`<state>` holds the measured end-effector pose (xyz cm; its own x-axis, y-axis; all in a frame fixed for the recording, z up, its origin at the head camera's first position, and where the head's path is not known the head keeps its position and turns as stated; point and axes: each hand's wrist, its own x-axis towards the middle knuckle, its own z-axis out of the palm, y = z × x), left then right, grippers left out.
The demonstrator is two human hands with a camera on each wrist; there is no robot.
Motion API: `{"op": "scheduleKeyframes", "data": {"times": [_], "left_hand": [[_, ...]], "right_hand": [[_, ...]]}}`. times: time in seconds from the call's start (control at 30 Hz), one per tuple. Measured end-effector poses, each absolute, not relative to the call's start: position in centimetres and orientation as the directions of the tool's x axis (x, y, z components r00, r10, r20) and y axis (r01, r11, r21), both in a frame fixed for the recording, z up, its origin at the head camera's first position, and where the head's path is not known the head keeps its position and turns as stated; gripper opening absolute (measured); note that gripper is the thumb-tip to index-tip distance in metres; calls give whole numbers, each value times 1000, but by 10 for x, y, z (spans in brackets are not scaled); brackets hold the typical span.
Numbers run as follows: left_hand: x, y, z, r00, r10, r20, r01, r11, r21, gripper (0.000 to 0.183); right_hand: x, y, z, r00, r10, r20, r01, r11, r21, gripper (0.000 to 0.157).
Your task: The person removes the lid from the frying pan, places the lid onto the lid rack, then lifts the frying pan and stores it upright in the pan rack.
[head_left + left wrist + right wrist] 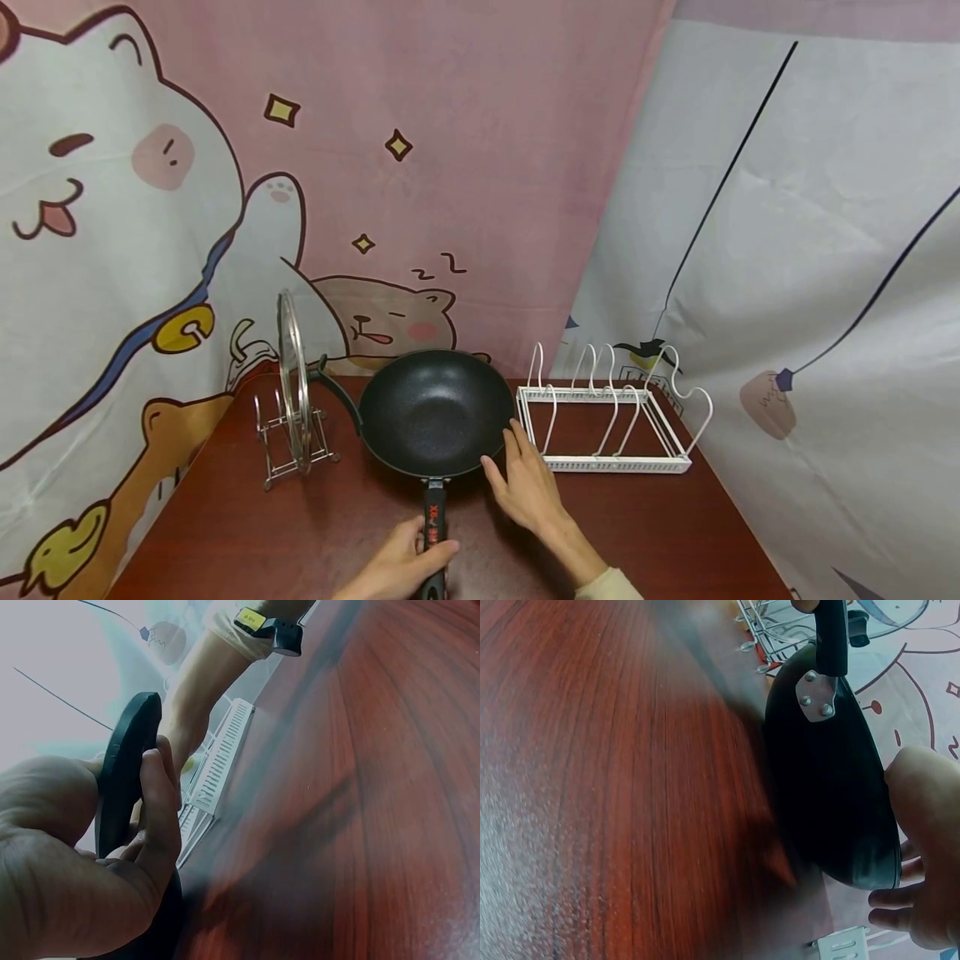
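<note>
A black wok (438, 412) with a long black handle (435, 517) stands at the middle of the table, its dark inside facing up. My left hand (401, 562) grips that handle near its end, thumb laid across the top; the left wrist view shows the fingers curled round it. At the wok's right rim is my right hand (525, 483), fingers spread and mostly straight, fingertips right at the edge. In the right wrist view the wok's outer side (829, 780) and the riveted handle bracket (817, 697) show, with the right hand (926, 847) beside the rim.
Left of the wok, a glass lid (294, 383) stands upright in a small metal wire rack (281, 473). A white rack (615, 464) with several curved dividers stands to the right, close to the right hand. Printed curtains (480, 167) hang behind the reddish-brown table (262, 542).
</note>
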<state>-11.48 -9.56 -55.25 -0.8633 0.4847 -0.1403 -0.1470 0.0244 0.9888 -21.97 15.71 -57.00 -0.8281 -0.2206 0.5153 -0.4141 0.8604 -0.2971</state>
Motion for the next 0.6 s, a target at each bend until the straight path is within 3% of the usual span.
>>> {"op": "scheduleKeyframes", "data": {"times": [0.6], "left_hand": [[-112,-80,-556,-878,431,-207,-228,3,974,29]], "right_hand": [[-223,162,-568,-869,-213,447,-395,844,-364,65]]}}
